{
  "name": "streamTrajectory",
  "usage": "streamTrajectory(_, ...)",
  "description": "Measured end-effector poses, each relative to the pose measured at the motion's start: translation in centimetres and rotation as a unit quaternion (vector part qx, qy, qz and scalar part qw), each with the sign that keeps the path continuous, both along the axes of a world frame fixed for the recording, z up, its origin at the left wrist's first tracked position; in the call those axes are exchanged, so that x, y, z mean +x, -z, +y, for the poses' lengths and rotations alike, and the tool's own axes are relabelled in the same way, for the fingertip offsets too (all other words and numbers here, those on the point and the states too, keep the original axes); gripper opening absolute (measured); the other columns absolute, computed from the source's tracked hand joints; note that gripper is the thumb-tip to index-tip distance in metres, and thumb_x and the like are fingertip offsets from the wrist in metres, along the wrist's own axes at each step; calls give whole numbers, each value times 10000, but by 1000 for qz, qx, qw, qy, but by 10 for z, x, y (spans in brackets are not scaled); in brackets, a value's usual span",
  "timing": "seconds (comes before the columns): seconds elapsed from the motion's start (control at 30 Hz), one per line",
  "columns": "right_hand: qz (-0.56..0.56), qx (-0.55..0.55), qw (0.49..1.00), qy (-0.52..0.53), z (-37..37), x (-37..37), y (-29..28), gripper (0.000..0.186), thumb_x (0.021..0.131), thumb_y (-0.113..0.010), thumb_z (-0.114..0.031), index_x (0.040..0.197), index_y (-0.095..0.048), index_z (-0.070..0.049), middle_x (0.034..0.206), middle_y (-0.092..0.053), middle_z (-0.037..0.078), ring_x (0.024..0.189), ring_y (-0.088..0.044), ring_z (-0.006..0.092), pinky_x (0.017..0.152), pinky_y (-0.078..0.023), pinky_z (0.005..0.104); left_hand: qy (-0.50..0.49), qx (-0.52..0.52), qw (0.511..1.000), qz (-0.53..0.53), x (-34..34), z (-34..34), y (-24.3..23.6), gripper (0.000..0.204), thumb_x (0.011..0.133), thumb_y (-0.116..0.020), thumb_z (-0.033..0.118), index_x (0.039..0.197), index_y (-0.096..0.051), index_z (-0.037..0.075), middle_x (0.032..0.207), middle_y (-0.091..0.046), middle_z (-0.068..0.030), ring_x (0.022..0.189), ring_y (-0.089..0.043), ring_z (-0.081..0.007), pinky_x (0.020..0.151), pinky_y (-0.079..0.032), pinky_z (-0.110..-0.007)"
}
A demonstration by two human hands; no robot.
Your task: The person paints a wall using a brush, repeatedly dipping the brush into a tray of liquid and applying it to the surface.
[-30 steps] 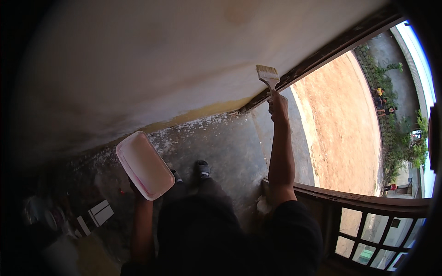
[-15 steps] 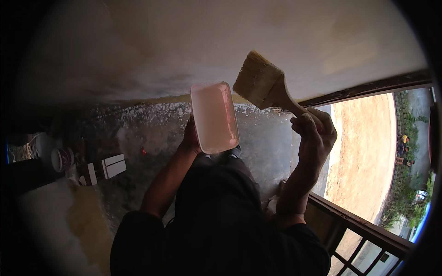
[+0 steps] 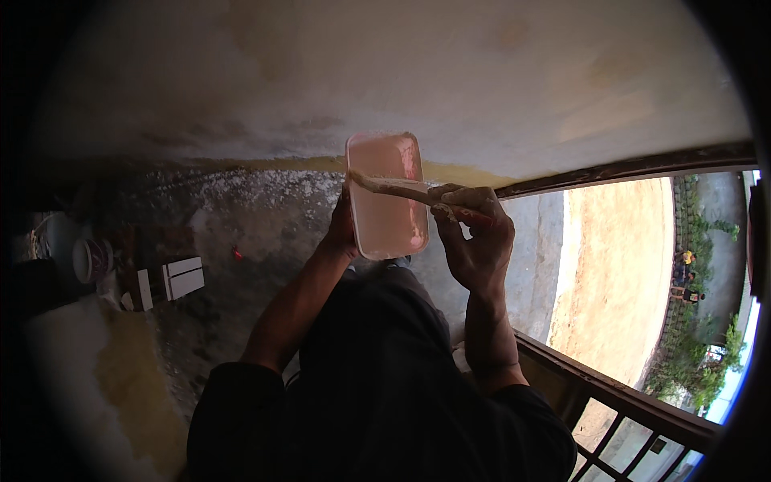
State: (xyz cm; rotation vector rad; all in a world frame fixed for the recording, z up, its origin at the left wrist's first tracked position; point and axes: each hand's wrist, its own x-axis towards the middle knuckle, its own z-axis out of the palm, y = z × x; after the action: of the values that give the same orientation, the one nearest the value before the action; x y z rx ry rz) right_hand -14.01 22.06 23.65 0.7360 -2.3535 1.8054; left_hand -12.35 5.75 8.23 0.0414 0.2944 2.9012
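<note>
A rectangular pink plastic tub (image 3: 390, 241) with pale paint inside is held up before me. My left hand (image 3: 343, 221) grips it along its left side, the fingers partly hidden beneath it. In my right hand (image 3: 479, 229) is a wide paintbrush (image 3: 393, 190), gripped by its handle. The brush lies edge-on across the tub, its bristle end near the left rim. Whether the bristles touch the paint, I cannot tell.
A stained, pale wall (image 3: 385, 72) stands in front, with white spatters on the floor (image 3: 265, 201) along its foot. White boxes (image 3: 184, 278) and a bucket (image 3: 92, 260) are at the left. A doorway with a wooden door (image 3: 610, 398) opens at the right onto sunlit ground.
My right hand has brought the paintbrush left and down, from beside the wall to over the tub, turning it edge-on. The tub has shifted slightly to the right in view.
</note>
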Motion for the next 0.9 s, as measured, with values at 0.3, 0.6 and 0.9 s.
streamTrajectory(0.3, 109, 88, 987, -80, -6, -9, 15, 223, 732, -731, 7, 898, -589, -35, 905, -694, 110, 695, -648, 146, 608, -531, 278, -61, -91, 994, 9, 3, -1, -22, 442, 1028, -482, 327, 1378, -457, 57, 1227, -596, -126, 1057, -655, -239, 846, -604, -380)
streamTrajectory(0.6, 11, 58, 995, -81, -16, -27, 24, 218, 811, -763, -12, 962, -608, 17, 1017, -704, 136, 943, -677, 180, 829, -546, 311, -142, -449, 879, 72, 0, -6, -22, 699, 745, -839, 217, 1343, -500, 89, 1248, -599, -82, 1106, -615, -175, 918, -539, -353)
streamTrajectory(0.9, -22, 65, 995, -65, -20, -24, 28, 195, 828, -761, -25, 952, -613, 7, 1020, -713, 133, 914, -692, 181, 821, -562, 312, -168, -471, 865, 44, -1, -2, -32, 656, 648, -865, 281, 1224, -605, 106, 1179, -633, -60, 1076, -633, -195, 906, -534, -345)
